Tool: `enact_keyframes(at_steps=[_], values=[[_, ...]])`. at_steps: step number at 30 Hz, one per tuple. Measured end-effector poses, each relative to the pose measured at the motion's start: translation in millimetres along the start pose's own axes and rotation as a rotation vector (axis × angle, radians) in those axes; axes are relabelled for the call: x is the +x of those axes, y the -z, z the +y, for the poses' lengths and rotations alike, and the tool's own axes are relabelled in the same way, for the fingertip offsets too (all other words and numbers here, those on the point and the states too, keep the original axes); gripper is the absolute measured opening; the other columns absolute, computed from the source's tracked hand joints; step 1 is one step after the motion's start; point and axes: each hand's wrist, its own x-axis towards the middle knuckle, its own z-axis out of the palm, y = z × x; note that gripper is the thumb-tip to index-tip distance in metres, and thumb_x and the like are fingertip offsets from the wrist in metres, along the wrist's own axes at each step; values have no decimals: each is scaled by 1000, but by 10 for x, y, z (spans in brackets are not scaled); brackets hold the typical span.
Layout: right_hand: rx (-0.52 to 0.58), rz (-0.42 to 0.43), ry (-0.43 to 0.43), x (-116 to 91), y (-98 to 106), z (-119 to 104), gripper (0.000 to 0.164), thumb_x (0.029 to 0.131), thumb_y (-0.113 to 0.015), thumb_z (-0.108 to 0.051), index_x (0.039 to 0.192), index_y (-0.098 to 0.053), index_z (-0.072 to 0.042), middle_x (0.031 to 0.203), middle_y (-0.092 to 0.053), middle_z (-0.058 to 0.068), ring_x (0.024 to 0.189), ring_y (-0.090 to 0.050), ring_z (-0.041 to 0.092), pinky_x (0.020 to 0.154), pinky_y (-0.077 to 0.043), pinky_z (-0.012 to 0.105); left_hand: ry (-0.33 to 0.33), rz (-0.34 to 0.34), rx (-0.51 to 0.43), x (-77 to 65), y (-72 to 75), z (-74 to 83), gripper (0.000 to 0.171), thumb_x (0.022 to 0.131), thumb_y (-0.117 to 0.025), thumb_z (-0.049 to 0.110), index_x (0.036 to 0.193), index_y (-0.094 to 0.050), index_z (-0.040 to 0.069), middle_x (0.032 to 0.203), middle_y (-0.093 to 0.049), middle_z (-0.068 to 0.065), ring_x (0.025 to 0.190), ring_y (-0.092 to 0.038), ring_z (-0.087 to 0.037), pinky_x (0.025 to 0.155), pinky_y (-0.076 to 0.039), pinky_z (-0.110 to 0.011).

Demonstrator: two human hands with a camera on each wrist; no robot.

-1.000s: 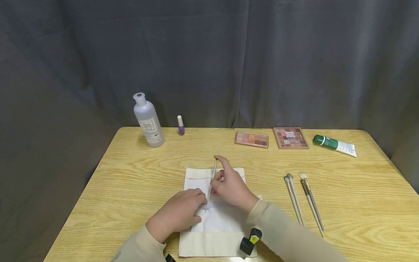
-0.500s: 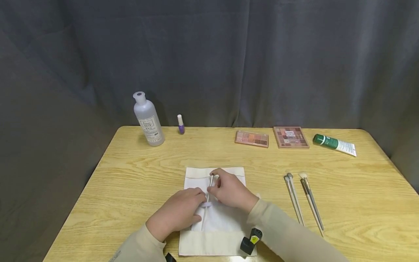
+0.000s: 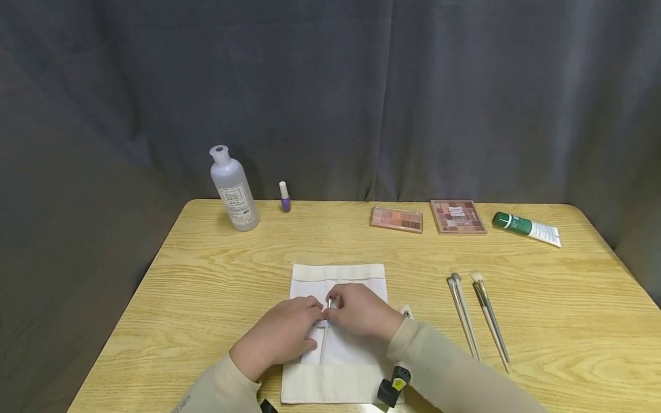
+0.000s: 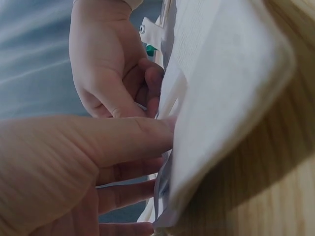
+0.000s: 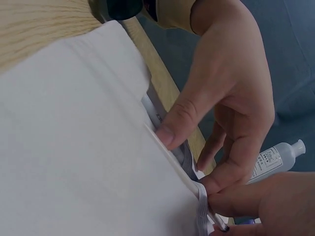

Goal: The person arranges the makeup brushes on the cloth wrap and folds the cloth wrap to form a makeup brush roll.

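Note:
A cream and white fabric brush roll [image 3: 341,384] lies unrolled at the table's front. A slim makeup brush [image 3: 323,347] with a pale handle runs lengthwise over it, passing beneath a greyish elastic band [image 5: 202,211]. My right hand [image 3: 361,310] pinches the brush near its dark-tipped end, close above the band. From the left, my left hand [image 3: 281,330] holds the band with curled fingertips, while its thumb rests lower on the roll beside the brush handle. The right wrist view shows both hands' fingertips meeting at the band. My right hand covers part of the brush.
Several makeup brushes [image 3: 465,315] lie to the right of the roll. Along the back stand a clear bottle [image 3: 234,195] and purple nail polish [image 3: 285,198]. Two eyeshadow palettes [image 3: 396,219] and a green and white tube [image 3: 527,228] lie farther right.
My right hand has moved down toward me, sliding the brush beneath the elastic band so its handle reaches lower on the roll. The left hand has stayed in place.

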Motion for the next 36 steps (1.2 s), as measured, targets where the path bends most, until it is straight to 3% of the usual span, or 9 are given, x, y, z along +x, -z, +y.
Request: enact_keyframes(at_steps=[6,10,12,18,21,24,28,34,36], values=[[-53,-4,42,-16,-16,-25,32,93,-66,-19,120,-70,-2,77,-64,-2,74,-57,12,74,-51,33,12,-6,-21,1,2,-6,36,81,-83,19,114,-73,6,122,-64,-2,117,-60,-22,100,-50,-39],[-105,-36,48,-30,-16,-39,36,96,-62,-19,128,-68,-4,69,-61,-3,61,-51,9,71,-51,29,20,-6,-65,5,-9,-13,37,81,-83,17,114,-72,5,122,-63,0,117,-59,-20,100,-51,-36],[-136,-48,45,-35,-18,-41,39,98,-60,-21,133,-65,-6,65,-59,1,57,-48,10,70,-51,29,34,-4,-97,9,-9,-19,35,80,-83,15,111,-69,5,115,-62,0,110,-60,-19,95,-53,-34],[-174,-64,55,-45,-20,-19,46,99,-61,-28,142,-59,-11,89,-73,9,75,-58,14,79,-53,35,55,-13,-145,25,-8,-33,41,79,-85,14,107,-56,11,105,-54,2,97,-57,-15,87,-53,-34],[-134,-58,59,-63,34,3,51,99,-61,-29,146,-54,-10,79,-68,6,70,-55,13,73,-51,32,22,1,-104,28,-6,-30,45,78,-85,13,113,-58,10,113,-55,0,105,-57,-17,93,-52,-35],[-85,-11,63,-117,147,47,50,99,-62,-27,144,-55,-8,68,-57,-2,60,-50,10,62,-47,29,-11,9,-55,33,0,-5,52,79,-84,12,125,-60,9,129,-55,-4,122,-54,-23,103,-48,-38],[-49,68,54,-249,321,126,37,98,-65,-23,132,-65,-8,69,-56,-7,55,-49,7,53,-44,27,-34,-27,-19,34,21,48,52,84,-78,8,132,-62,7,144,-53,-9,139,-43,-29,114,-39,-44],[-14,127,16,-508,555,309,31,98,-66,-22,124,-68,-6,74,-59,-5,55,-51,8,53,-46,26,-42,-60,-28,59,12,115,36,94,-57,4,128,-66,4,141,-58,-8,140,-44,-31,117,-35,-45],[-15,146,-2,-599,619,384,30,98,-66,-22,123,-69,-6,75,-59,-6,55,-50,8,52,-45,26,-36,-63,-25,70,9,135,35,95,-58,9,128,-66,3,141,-57,-8,141,-44,-31,117,-35,-46]])
